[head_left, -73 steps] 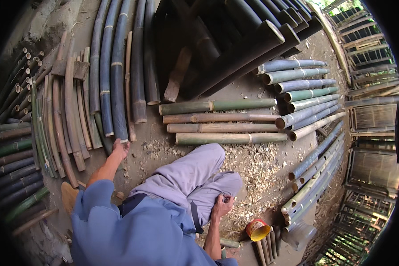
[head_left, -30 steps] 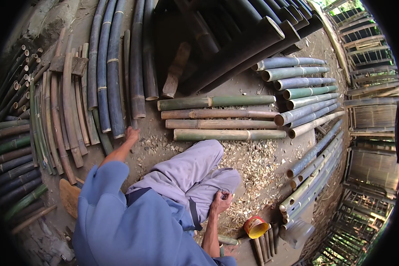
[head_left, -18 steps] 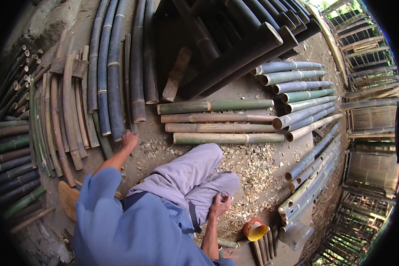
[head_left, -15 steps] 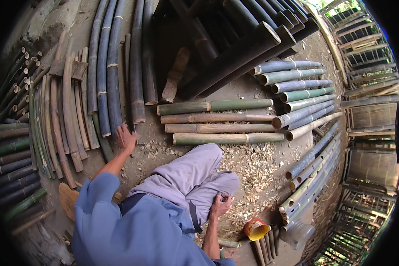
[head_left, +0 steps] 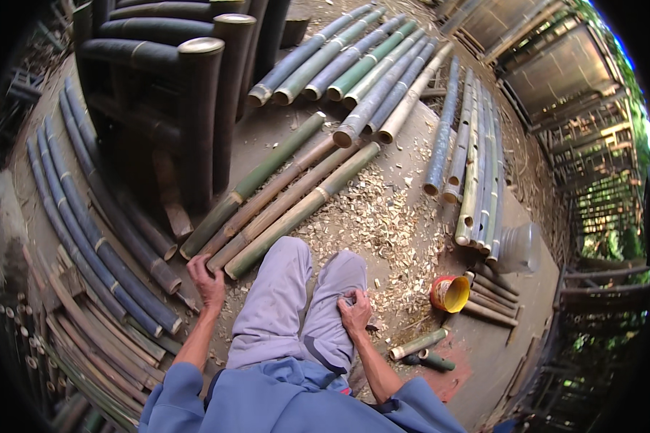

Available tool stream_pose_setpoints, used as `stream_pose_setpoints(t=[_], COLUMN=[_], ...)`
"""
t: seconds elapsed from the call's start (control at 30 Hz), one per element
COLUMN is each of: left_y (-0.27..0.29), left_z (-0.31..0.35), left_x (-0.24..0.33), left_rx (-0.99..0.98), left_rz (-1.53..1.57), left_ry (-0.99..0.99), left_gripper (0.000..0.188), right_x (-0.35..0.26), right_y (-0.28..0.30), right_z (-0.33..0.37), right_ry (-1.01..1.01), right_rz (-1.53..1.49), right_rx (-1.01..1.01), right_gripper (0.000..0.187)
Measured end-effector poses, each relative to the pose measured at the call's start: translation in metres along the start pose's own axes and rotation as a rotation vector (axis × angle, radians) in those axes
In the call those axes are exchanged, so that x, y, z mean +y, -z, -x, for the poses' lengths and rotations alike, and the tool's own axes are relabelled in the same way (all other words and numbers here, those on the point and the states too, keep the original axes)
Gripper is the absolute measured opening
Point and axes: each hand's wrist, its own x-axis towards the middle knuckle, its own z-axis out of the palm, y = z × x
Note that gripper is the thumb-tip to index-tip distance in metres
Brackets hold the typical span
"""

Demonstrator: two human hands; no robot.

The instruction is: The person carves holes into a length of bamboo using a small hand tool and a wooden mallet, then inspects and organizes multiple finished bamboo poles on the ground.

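Note:
My left hand is low over the floor at the near-left ends of the bamboo poles lying in a slanted row. Its fingers are apart and holding nothing; a fingertip may touch the end of the brown bamboo pole. Beside that pole lie a green bamboo pole and a paler green one. My right hand rests on my right knee with curled fingers. Something small and dark shows at its edge, too little to name.
Pale wood chips cover the floor ahead. A red and yellow container, short sticks and a clear plastic jug are at right. Dark bamboo poles lie left; upright thick bamboo forms a frame beyond.
The view has turned to the right. My left hand has left the dark bamboo pole ends and come to the ends of the slanted row. My right hand stays on my leg.

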Motion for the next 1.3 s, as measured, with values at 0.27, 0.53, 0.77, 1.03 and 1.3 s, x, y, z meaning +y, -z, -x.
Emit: stream_pose_setpoints(t=[0.27,0.53,0.77,1.03,1.3], left_y=[-0.140,-0.234,-0.233,-0.239,-0.239], left_z=[-0.088,-0.093,-0.101,-0.101,-0.102], left_x=[0.050,0.028,0.047,0.041,0.041], left_rx=[-0.152,-0.151,-0.158,-0.152,-0.163], left_rz=[0.017,-0.504,-0.644,-0.728,-0.739], left_ry=[-0.054,-0.007,0.041,-0.008,-0.041], left_gripper=[0.051,0.056,0.043,0.042,0.043], right_x=[-0.016,-0.005,-0.018,-0.021,-0.026], right_y=[0.006,0.003,0.006,0.005,0.001], right_z=[-0.002,-0.001,-0.012,-0.017,-0.017], right_ry=[-0.032,-0.073,-0.025,-0.054,-0.059], right_rz=[-0.036,-0.065,-0.008,0.026,0.046], right_rx=[-0.069,-0.091,-0.074,-0.075,-0.047], right_gripper=[0.023,0.024,0.023,0.024,0.023])
